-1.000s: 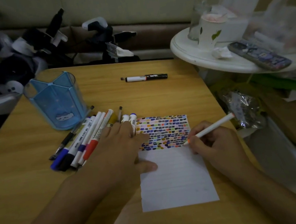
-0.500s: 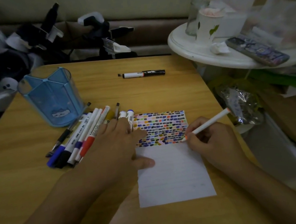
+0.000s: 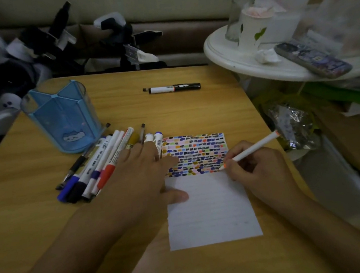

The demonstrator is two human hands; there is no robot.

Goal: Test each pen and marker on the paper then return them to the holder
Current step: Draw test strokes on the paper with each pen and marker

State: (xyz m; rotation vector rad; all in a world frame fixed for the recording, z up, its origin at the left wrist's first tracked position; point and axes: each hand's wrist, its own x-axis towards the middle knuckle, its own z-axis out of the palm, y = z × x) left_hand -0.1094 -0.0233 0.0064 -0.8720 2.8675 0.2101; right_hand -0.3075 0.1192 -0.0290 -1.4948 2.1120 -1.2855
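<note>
A white lined paper [image 3: 211,211] lies on the wooden table [image 3: 124,112], its upper part filled with rows of coloured marks. My right hand [image 3: 253,167] grips a white marker [image 3: 253,148] with an orange tip, the tip touching the paper at the right end of the lowest row. My left hand [image 3: 141,179] lies flat, fingers spread, pressing the paper's left edge and covering part of a pile of pens and markers [image 3: 99,167]. The blue transparent holder [image 3: 64,116] stands empty behind the pile. A black-and-white marker [image 3: 173,88] lies alone farther back.
A white round side table [image 3: 257,66] at the right carries a paper cup [image 3: 252,29], a glass, crumpled tissue and a phone [image 3: 312,60]. Foil wrapping and bags crowd the floor right of the table. Dark gear is piled behind the table's far left edge.
The view has shifted slightly. Both hands stay in place, the marker tip still on the paper at the lowest row's right end.
</note>
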